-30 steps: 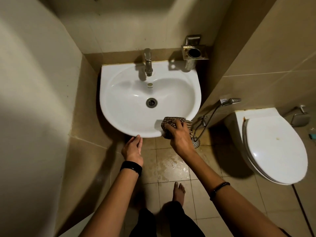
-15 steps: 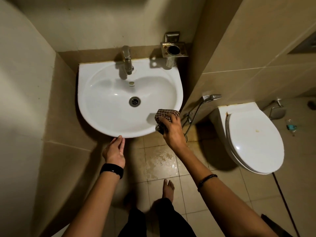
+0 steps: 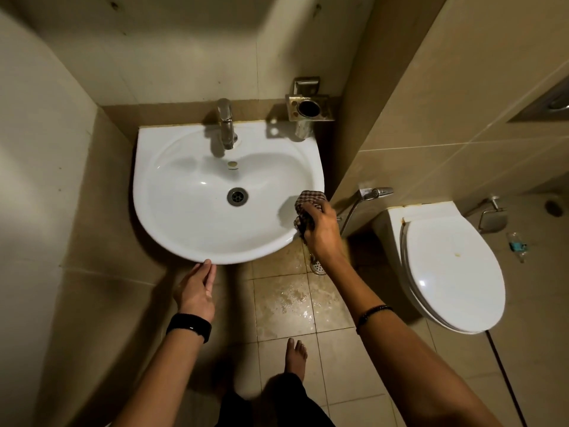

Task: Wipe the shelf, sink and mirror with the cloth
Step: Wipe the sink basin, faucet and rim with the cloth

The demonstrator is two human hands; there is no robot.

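A white wall-mounted sink [image 3: 184, 217] with a chrome tap [image 3: 226, 124] and a round drain [image 3: 237, 196] fills the middle of the view. My right hand [image 3: 321, 231] presses a bunched brown checked cloth [image 3: 308, 204] onto the sink's right front rim. My left hand [image 3: 195, 286] rests flat under the front edge, fingertips touching the rim, holding nothing. Neither the mirror nor the shelf is in view.
A metal cup holder [image 3: 309, 107] hangs on the wall behind the sink's right corner. A bidet sprayer [image 3: 375, 192] hangs on the corner wall. A closed white toilet [image 3: 449, 266] stands to the right. The tiled floor [image 3: 292, 300] below is wet. My bare foot [image 3: 295, 357] stands there.
My right hand has slid the cloth along the sink's rim from the front toward the right side. My left hand stays at the front edge. The camera has shifted.
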